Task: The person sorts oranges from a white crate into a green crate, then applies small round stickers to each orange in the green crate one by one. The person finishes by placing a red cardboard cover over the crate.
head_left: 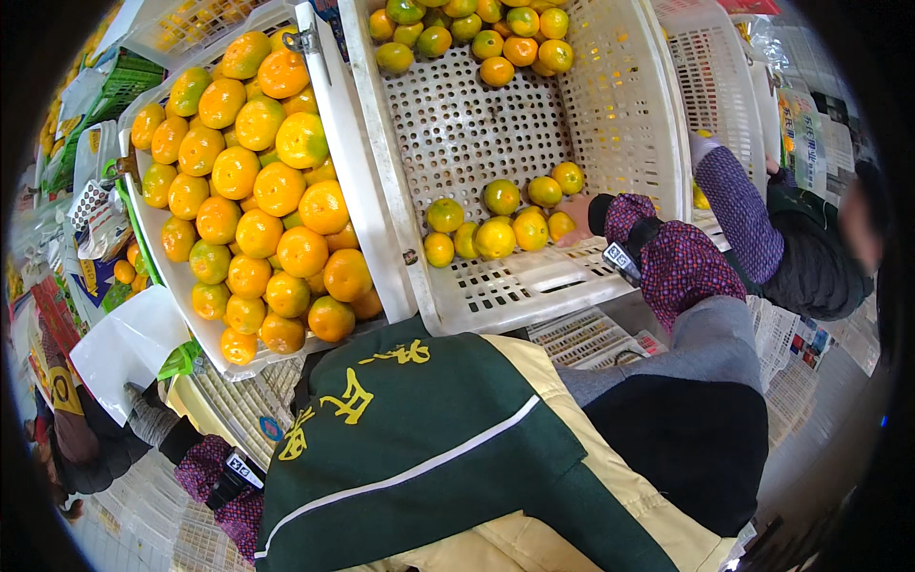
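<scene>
While the right hand is resting inside a perforated white crate, its fingers are sitting at the right end of a loose cluster of orange-and-green citrus fruits by the near wall; whether they are pinching one or only touching it, I cannot tell. More citrus is lying at the crate's far end, well apart from that cluster. The left hand, grey-gloved, is hanging low on the left, its fingertips meeting the lower edge of a white sheet; whether they are pressing together on it, I cannot tell. Beyond the left hand, a white tray is holding a tall heap of fruit, and a co-worker's purple sleeve is hanging beside the crate's right wall
</scene>
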A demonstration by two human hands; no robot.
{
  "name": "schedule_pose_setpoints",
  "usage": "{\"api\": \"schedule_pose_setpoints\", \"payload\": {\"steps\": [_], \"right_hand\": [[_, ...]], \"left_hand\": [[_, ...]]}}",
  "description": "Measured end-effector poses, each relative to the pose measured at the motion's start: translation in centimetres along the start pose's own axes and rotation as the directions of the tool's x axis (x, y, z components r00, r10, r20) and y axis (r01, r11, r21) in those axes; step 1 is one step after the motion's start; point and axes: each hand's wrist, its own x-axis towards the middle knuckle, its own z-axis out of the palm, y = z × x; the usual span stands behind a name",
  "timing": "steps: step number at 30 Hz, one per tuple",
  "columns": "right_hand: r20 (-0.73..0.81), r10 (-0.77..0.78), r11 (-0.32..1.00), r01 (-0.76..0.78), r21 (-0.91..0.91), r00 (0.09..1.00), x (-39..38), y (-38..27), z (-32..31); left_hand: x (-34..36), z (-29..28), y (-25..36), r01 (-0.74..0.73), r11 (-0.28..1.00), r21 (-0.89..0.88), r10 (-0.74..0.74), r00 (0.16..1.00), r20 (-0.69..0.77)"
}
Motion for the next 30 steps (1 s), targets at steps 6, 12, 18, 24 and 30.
{"api": "schedule_pose_setpoints", "payload": {"steps": [6,12,18,24,30], "right_hand": [[0.210,-0.033,0.998,0.044,-0.046,0.977,0.3,-0.4,-3.1],[-0.646,-0.167,0.971,0.237,0.023,0.745,-5.0,-7.5,-13.9],[-0.877,-0.362,0.607,0.794,0.034,0.315,-11.2,-23.5,-20.9],[-0.858,-0.420,-0.118,0.920,0.375,0.296,-10.6,-38.5,-22.2],[-0.804,-0.379,-0.295,0.763,0.575,0.459,-12.3,-44.3,-21.2]], "left_hand": [[0.5,-2.1,2.2,-0.171,0.927,-0.335,0.156,0.985,-0.073],[-0.6,-7.6,13.2,0.060,0.369,-0.928,0.247,0.956,0.160],[-3.6,-5.5,23.3,0.517,-0.101,-0.850,0.463,0.781,0.420],[-1.9,-2.2,27.9,0.718,-0.074,-0.692,0.759,0.491,0.428],[0.1,-2.0,26.9,0.657,0.063,-0.751,0.758,0.458,0.464]]}}
